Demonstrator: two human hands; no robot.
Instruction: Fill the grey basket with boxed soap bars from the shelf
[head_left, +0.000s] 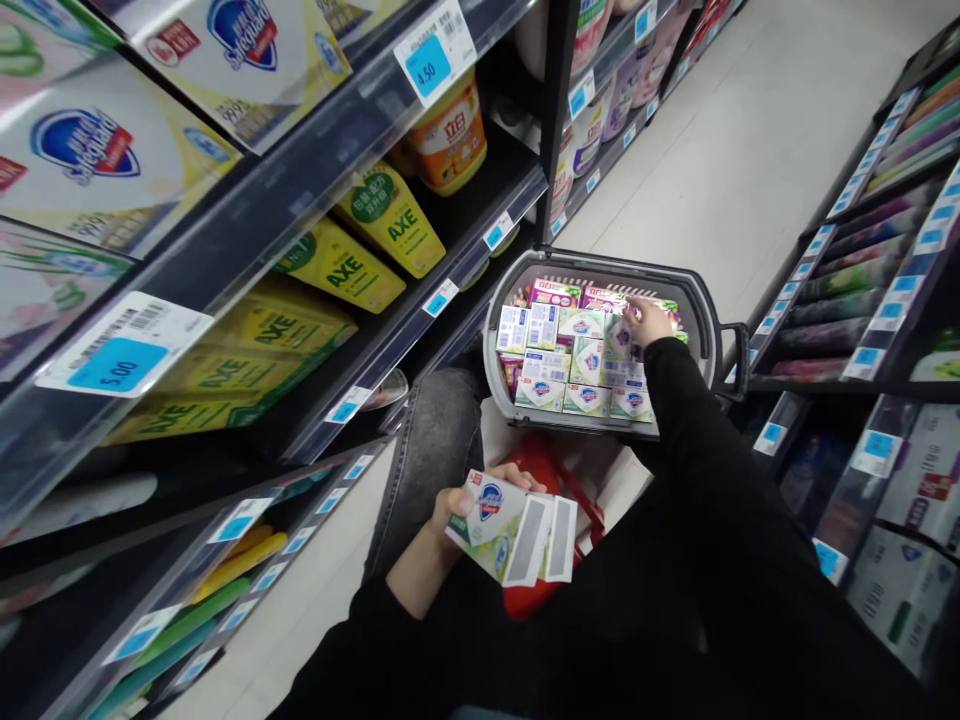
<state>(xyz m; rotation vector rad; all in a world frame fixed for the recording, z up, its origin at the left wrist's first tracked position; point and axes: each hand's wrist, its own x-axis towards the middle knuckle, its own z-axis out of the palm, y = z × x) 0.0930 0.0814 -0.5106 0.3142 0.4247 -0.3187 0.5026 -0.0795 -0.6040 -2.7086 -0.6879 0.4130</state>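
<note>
My left hand (444,514) is closed around a fanned stack of white and green Safeguard soap boxes (484,532), held low over my lap. Farther forward, my right hand (651,322) reaches into a grey shopping basket (703,335), its fingers pinched on a soap box (619,338) among the others. Rows of similar soap boxes (586,360) fill the front of the basket. Behind them lie purple and green packages (555,294), partly covered by the boxes. My right fingertips are partly hidden against the packs.
Shelves at my left hold large Safeguard packs (86,145), yellow AXE bottles (346,265) and an orange tub (452,135). A red object (529,600) lies beneath my left hand. Another shelf (825,385) stands close on the right. The basket's handle (739,360) sticks out rightward.
</note>
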